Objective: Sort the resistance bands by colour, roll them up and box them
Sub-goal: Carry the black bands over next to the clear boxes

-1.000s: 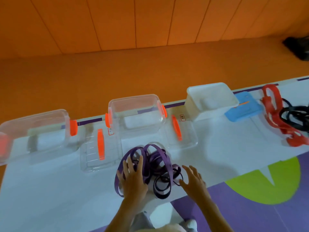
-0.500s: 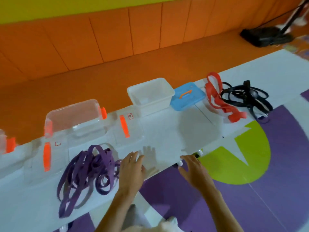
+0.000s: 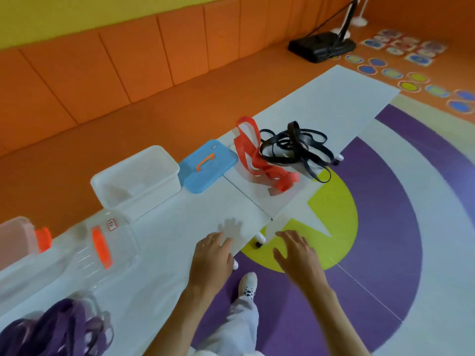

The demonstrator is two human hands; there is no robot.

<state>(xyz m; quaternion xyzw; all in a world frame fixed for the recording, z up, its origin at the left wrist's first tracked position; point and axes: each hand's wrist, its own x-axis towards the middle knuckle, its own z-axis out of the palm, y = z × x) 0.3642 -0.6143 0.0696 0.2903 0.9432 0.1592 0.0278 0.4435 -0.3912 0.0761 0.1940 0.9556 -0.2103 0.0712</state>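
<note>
A heap of purple bands [image 3: 55,330] lies at the bottom left of the long white table [image 3: 321,98]. Red bands [image 3: 257,160] lie in a loose pile further right, and a tangle of black bands [image 3: 295,145] touches them on their right side. My left hand [image 3: 212,258] hovers over the table's near edge with fingers relaxed and holds nothing. My right hand [image 3: 299,255] is spread over the floor just past that edge, also with nothing in it.
A white open box [image 3: 136,181] and its blue lid [image 3: 207,168] sit along the table's far edge. A clear lid with an orange handle [image 3: 101,246] and a clear box [image 3: 15,240] lie to the left. A black stand base [image 3: 321,46] sits on the floor.
My hands have left the purple bands and shifted right along the table. The view has swung right, so the purple heap now sits far left and the red and black piles are nearer the centre.
</note>
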